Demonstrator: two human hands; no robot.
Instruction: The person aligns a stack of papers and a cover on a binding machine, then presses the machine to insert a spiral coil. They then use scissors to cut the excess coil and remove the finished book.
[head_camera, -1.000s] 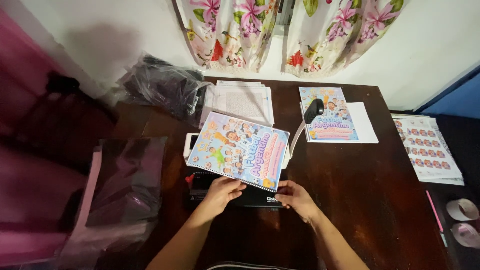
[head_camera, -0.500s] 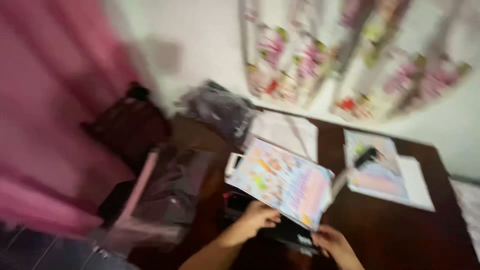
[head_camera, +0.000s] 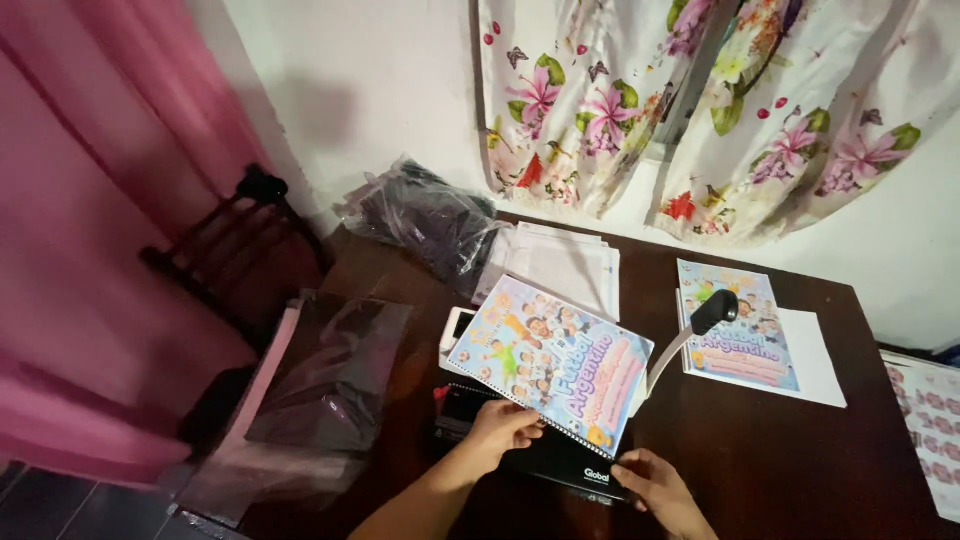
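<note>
A colourful booklet cover (head_camera: 550, 360) with cartoon children lies tilted on a black binding machine (head_camera: 560, 455) on the dark wooden table (head_camera: 760, 450). My left hand (head_camera: 503, 427) grips the booklet's punched lower edge at its left part. My right hand (head_camera: 655, 487) rests on the machine's front edge near the booklet's lower right corner, fingers curled; whether it holds the booklet I cannot tell. The machine's lever with a black knob (head_camera: 712, 310) stands raised at the right.
A second colourful booklet (head_camera: 738, 325) lies on white sheets at the right. A stack of white paper (head_camera: 565, 265) and a bag of dark binding combs (head_camera: 430, 215) sit at the back. Clear plastic sheets (head_camera: 330, 375) lie left; a dark chair (head_camera: 235, 245) stands by the pink curtain.
The view has swung left and then steadied, so the chair and pink curtain now show. Both hands stay at the booklet's lower edge on the machine.
</note>
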